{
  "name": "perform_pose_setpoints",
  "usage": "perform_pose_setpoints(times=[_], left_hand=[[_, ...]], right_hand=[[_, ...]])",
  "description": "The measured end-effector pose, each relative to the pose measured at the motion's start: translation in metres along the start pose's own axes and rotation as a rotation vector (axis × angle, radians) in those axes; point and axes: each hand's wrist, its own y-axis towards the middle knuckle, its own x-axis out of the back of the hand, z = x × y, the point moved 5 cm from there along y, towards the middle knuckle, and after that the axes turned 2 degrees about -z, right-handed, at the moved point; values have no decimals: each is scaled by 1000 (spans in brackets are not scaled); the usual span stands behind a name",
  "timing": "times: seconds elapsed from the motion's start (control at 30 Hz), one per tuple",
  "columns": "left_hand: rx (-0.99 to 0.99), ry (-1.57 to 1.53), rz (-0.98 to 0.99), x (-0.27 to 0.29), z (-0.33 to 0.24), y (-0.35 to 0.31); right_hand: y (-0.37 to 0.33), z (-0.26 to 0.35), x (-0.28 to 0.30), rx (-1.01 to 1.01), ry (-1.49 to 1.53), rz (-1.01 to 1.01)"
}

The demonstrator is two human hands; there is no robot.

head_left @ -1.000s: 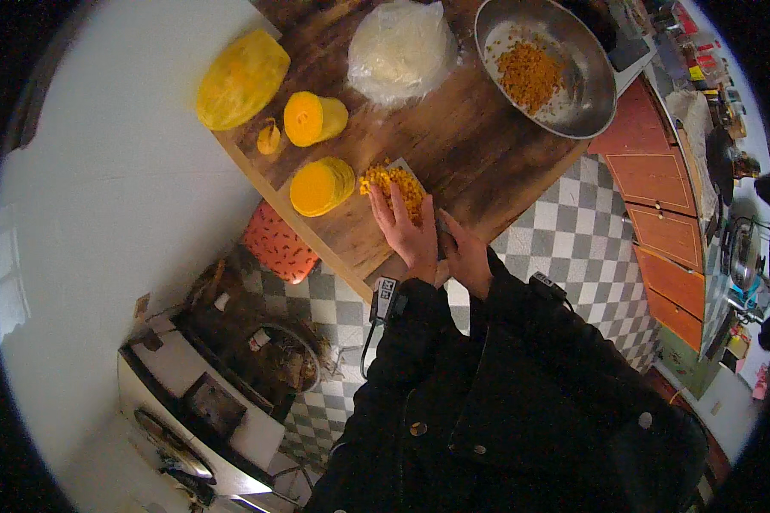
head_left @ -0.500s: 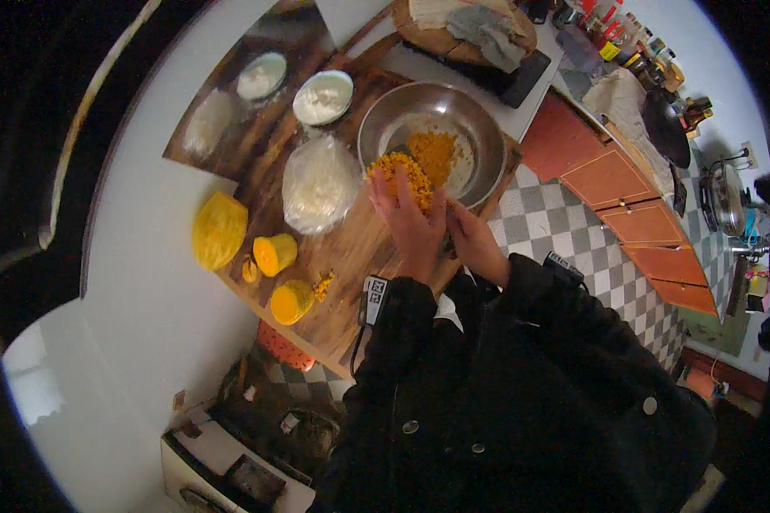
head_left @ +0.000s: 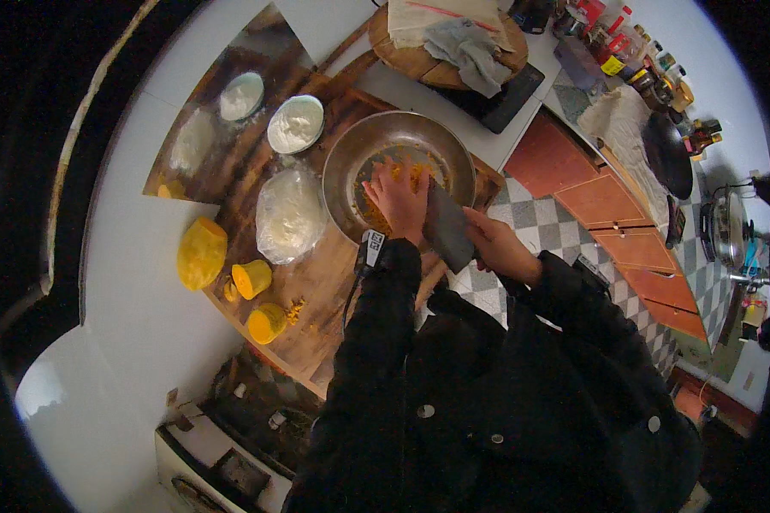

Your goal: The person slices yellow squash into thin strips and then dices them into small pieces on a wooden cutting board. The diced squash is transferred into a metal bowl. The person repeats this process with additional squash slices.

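My left hand [head_left: 399, 203] reaches into a wide metal pan [head_left: 338, 184], its fingers spread over finely chopped orange pieces [head_left: 419, 173] that look like pumpkin. In my right hand [head_left: 500, 246] is a cleaver [head_left: 450, 227], its broad dark blade tilted over the pan's near right rim, beside the left hand. Part of the chopped heap is hidden under my left fingers. Left of the pan, on the wooden board [head_left: 338, 295], sit a clear plastic bag of pale contents [head_left: 289, 214] and a bowl of white powder [head_left: 296, 125].
Cut yellow pumpkin pieces [head_left: 202, 253] [head_left: 251, 280] [head_left: 268, 323] lie along the board's left edge, with small crumbs nearby. Beyond the pan, a grey cloth [head_left: 466, 51] rests on a round wooden board [head_left: 385, 43]. Bottles [head_left: 659, 68] crowd the counter at the far right.
The chopped pieces heaped on the blade have gone into the pan. My left hand has come down into it, and my right hand has drawn the cleaver aside to the right.
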Motion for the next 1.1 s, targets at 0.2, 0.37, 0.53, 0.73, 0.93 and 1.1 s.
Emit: perform_pose_setpoints(times=[0.2, 0.37, 0.53, 0.73, 0.93, 1.1], left_hand=[[-22, 10, -28, 2, 23, 13], [337, -558, 132, -2, 49, 15], [-127, 168, 179, 12, 20, -16], [8, -289, -158, 72, 73, -48], [488, -173, -110, 182, 209, -174], [228, 330, 252, 184, 259, -201]], right_hand=[[-31, -14, 37, -175, 126, 26], [-25, -30, 63, -31, 33, -176], [-10, -27, 56, 87, 8, -234], [-16, -4, -3, 74, 81, -147], [-16, 1, -145, 617, -329, -3], [5, -58, -228, 292, -219, 119]])
